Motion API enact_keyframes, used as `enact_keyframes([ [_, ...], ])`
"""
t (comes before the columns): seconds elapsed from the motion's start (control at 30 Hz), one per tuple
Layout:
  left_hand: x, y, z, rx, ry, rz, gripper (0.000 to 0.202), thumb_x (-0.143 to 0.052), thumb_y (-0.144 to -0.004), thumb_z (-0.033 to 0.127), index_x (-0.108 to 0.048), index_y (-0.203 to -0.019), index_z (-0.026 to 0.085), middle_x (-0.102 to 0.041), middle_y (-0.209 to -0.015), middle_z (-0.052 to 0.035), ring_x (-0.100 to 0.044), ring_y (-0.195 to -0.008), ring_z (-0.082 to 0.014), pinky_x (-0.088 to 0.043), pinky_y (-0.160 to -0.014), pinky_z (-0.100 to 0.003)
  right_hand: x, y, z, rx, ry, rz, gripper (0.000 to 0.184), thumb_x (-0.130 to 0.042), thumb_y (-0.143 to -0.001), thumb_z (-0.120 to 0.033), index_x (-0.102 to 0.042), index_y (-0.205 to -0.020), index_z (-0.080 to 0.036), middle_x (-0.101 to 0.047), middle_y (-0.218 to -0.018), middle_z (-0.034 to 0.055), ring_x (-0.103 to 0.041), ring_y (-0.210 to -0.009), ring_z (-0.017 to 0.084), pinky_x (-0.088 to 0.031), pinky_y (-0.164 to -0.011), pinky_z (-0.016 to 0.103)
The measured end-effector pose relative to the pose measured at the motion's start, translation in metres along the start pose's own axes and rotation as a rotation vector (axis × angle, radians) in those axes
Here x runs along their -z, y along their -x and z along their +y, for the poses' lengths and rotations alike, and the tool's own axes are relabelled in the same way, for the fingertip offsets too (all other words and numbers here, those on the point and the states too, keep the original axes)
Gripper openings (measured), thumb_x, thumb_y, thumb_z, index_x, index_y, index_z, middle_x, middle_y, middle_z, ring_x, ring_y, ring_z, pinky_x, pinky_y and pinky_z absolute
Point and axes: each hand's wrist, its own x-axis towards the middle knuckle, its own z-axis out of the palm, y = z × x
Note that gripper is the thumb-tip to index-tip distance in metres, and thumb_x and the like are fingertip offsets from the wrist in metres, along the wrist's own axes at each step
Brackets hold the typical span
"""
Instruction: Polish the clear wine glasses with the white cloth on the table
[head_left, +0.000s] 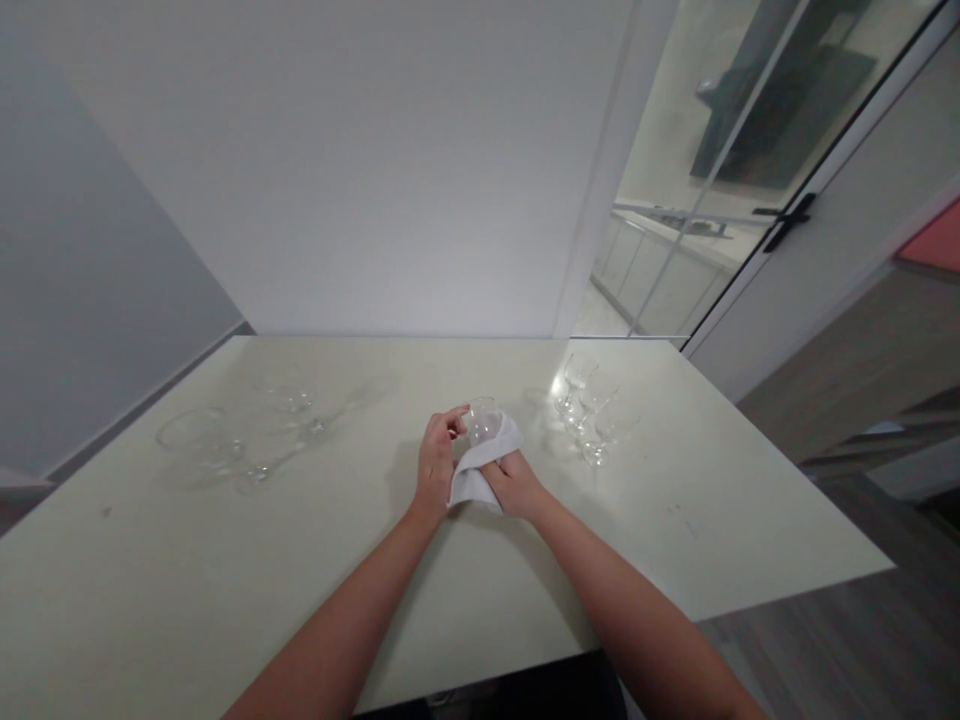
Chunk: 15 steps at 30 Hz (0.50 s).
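Over the middle of the table (420,600) I have a clear drinking glass (481,420) between my hands. My left hand (436,455) is closed on its left side, fingertips at the rim. A white cloth (474,478) wraps the right side and lower part of the glass. My right hand (515,482) grips the cloth against it, its fingers partly covered by the folds. The bottom of the glass is hidden by the cloth and hands.
Several clear stemmed glasses (595,453) stand close together at the right. Several more clear glasses (257,472) are spread out on the left, hard to make out. A white wall (405,180) rises behind the table, and a glass-paned door (705,190) is at the far right.
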Motion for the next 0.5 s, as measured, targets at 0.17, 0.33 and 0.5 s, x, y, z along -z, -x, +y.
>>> enact_keyframes([
  [0.17,-0.002,0.002,-0.002,0.091,0.124,0.012,0.050,-0.071,-0.078,0.053,-0.057,-0.113,0.020,-0.056,-0.090,-0.0018,-0.054,-0.081,-0.0158,-0.044,-0.080,-0.028,0.002,-0.002,0.003,0.099,0.072,-0.146,0.040,-0.042,-0.096,-0.027,-0.050,-0.135,-0.021,-0.053,-0.140,0.0096,-0.041,-0.136,0.020,-0.024,-0.119,0.042],
  [0.33,-0.002,-0.003,0.004,0.252,0.236,-0.003,0.049,-0.084,-0.065,0.038,-0.057,-0.102,0.019,-0.062,-0.092,-0.0033,-0.059,-0.085,-0.0162,-0.046,-0.078,-0.026,0.003,-0.007,0.006,0.076,-0.044,-0.185,0.045,-0.052,-0.094,-0.032,-0.049,-0.137,-0.023,-0.057,-0.135,0.0089,-0.044,-0.134,0.021,-0.025,-0.119,0.043],
  [0.5,0.001,-0.004,0.012,0.473,0.517,-0.105,0.054,-0.084,-0.064,0.036,-0.063,-0.111,0.019,-0.068,-0.103,-0.0057,-0.063,-0.089,-0.0180,-0.049,-0.078,-0.026,0.003,-0.006,0.004,-0.117,-0.292,-0.199,0.038,-0.061,-0.087,-0.042,-0.062,-0.118,-0.021,-0.067,-0.113,0.0051,-0.060,-0.106,0.020,-0.044,-0.101,0.040],
])
